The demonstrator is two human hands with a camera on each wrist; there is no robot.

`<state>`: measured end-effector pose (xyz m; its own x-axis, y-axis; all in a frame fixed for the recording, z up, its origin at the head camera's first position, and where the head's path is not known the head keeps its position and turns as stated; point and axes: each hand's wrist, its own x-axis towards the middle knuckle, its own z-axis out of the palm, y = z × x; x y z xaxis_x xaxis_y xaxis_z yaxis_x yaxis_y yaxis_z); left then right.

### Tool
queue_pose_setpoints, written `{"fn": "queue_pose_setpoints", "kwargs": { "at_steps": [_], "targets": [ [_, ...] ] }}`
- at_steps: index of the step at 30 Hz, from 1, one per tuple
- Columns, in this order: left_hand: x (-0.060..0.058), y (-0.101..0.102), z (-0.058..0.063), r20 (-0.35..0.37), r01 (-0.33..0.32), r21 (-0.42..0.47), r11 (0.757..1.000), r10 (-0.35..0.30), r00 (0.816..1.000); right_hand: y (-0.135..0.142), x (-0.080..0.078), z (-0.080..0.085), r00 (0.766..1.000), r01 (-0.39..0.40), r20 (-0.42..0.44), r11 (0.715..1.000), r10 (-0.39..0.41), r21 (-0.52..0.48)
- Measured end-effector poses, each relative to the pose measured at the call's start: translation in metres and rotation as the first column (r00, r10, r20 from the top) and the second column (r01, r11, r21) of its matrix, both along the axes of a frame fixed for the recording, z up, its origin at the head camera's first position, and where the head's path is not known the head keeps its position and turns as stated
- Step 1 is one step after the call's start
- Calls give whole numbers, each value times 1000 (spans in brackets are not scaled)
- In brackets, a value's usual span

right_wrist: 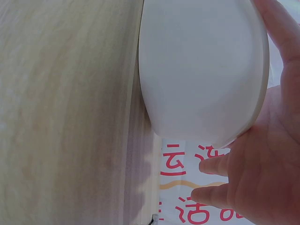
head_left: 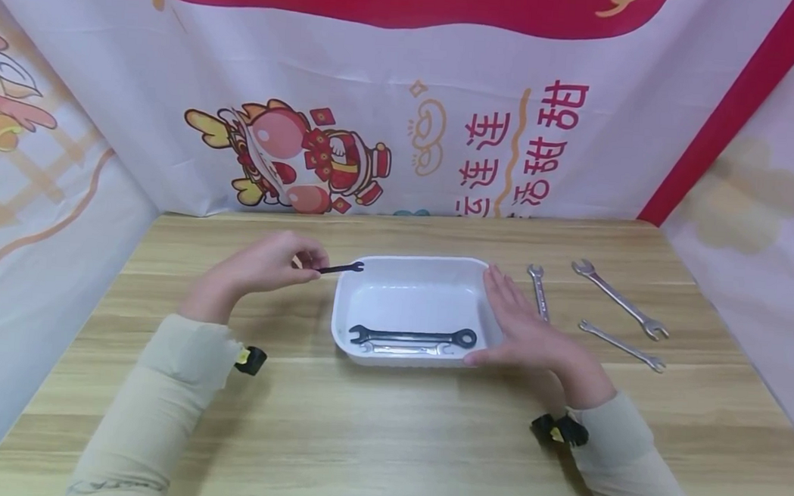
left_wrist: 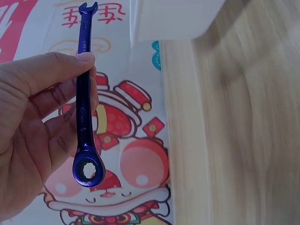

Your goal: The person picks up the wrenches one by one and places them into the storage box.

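A dark combination wrench (left_wrist: 84, 108) is pinched between the thumb and fingers of my left hand (head_left: 273, 263); it looks blue-purple in the left wrist view, with an open jaw at one end and a ring at the other. In the head view its open end overlaps the left rim of a white plastic tray (head_left: 400, 305). Inside the tray, a black ratchet wrench (head_left: 413, 338) lies along the near side, beside a silver wrench (head_left: 398, 348). My right hand (head_left: 518, 327) rests against the tray's right end, fingers straight and spread along the rim.
On the wooden table (head_left: 358, 443), right of the tray, lie a short silver wrench (head_left: 538, 288), partly behind the right hand, a larger silver wrench (head_left: 620, 299) and a thin silver wrench (head_left: 621, 345). A printed cloth (head_left: 354, 63) hangs behind the table's far edge.
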<state>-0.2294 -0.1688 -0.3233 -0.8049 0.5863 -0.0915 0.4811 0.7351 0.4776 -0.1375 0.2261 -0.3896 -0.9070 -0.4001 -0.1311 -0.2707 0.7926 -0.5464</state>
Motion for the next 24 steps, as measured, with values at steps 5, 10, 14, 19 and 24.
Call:
{"fn": "queue_pose_setpoints", "kwargs": {
  "at_steps": [5, 10, 14, 19, 24],
  "targets": [
    [0, 12, 2, 13, 10, 12, 1000, -10, 1000, 0, 1, 0, 1000, -2, 0, 1000, 2, -9],
    [2, 22, 4, 16, 23, 35, 999, -24, 1000, 0, 1, 0, 1000, 1, -1, 1000, -1, -18],
    [4, 31, 4, 14, 46, 58, 997, -46, 999, 0, 1, 1, 1000, 4, 1, 1000, -4, -13],
    [6, 41, 5, 16, 72, 80, 994, -73, 997, 1, 1, 0, 1000, -2, -8, 1000, 2, -8],
    [7, 50, 6, 8, 102, 95, 990, -103, 995, 1, 1, -1, 1000, -3, -8, 1000, 3, -5]
  ]
}}
